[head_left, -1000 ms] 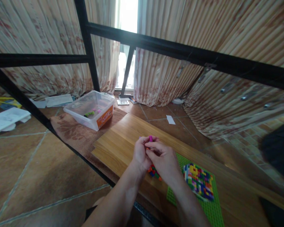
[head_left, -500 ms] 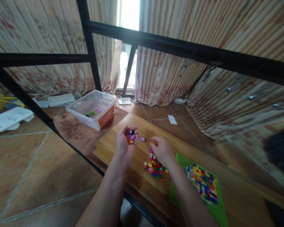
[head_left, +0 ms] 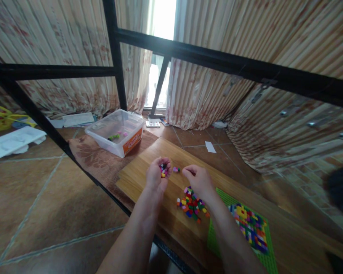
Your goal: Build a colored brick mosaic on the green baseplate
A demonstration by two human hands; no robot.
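My left hand [head_left: 154, 175] is cupped, palm up, around several small toy bricks [head_left: 164, 173] in pink, white, black and yellow. Thumb and index finger of my right hand [head_left: 200, 182] are pinched together over the table; what they hold, if anything, is too small to make out. Between the two hands lie a few purple, pink and green bricks [head_left: 176, 169]. Below the right hand spreads a loose pile of mixed bricks [head_left: 191, 205]. Partly behind the right forearm is a green baseplate [head_left: 270, 243], bearing a dense block of multicoloured bricks [head_left: 251, 226].
Everything rests on a low wooden table [head_left: 140, 171]. Beyond its far left end, a clear plastic box [head_left: 114, 131] with a few pieces inside stands on a brown mat [head_left: 85, 156]. A black metal frame [head_left: 188, 51] crosses the view. White paper [head_left: 210, 147] lies on the floor.
My right hand's thumb and fingers have closed into a pinch near the pile. The left hand has curled further over its bricks. The whole view has shifted slightly.
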